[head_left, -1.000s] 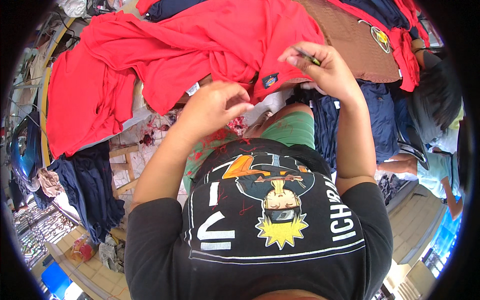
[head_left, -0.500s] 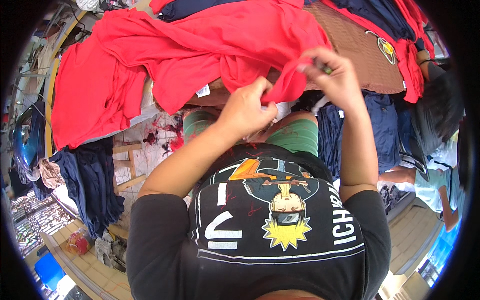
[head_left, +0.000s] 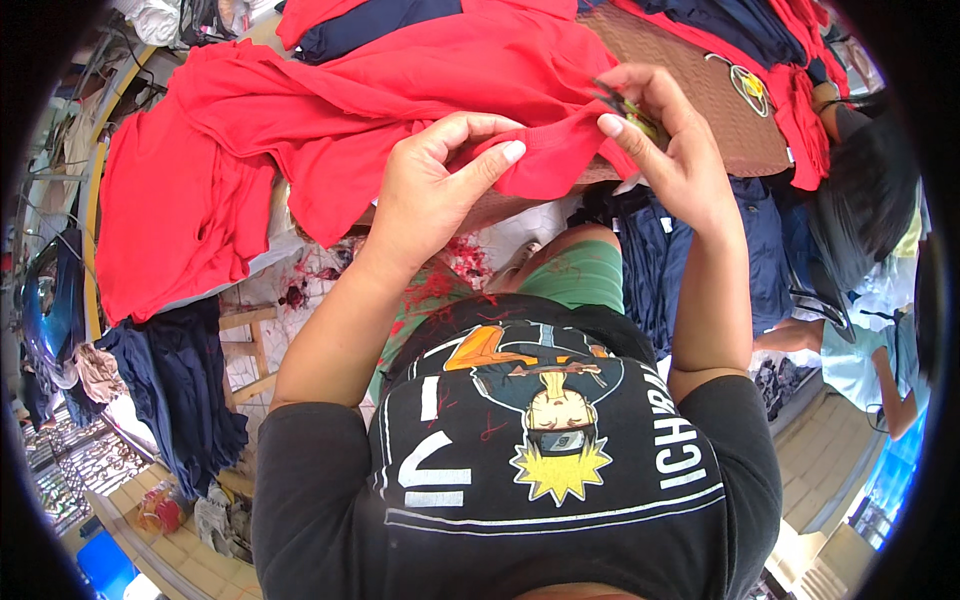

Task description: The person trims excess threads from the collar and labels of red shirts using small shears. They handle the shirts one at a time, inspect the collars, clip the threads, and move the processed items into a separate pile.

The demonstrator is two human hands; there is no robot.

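A big red garment (head_left: 330,120) lies spread over a table with a brown woven mat (head_left: 700,90). My left hand (head_left: 435,190) pinches a fold of the red cloth near its front edge. My right hand (head_left: 665,140) grips the same edge further right and also holds a small dark and yellow-green tool (head_left: 625,108) between thumb and fingers. Both hands hold the stretch of cloth between them, just above my lap.
Dark blue garments (head_left: 690,250) hang off the table's front right, more (head_left: 180,390) lie on the floor at left. Red thread scraps (head_left: 440,280) litter the floor. A person with dark hair (head_left: 860,210) sits at the right. A wooden stool (head_left: 245,350) stands left.
My left hand has risen from my lap to the garment's edge and taken hold of it. My right hand has stayed at the edge with the small tool.
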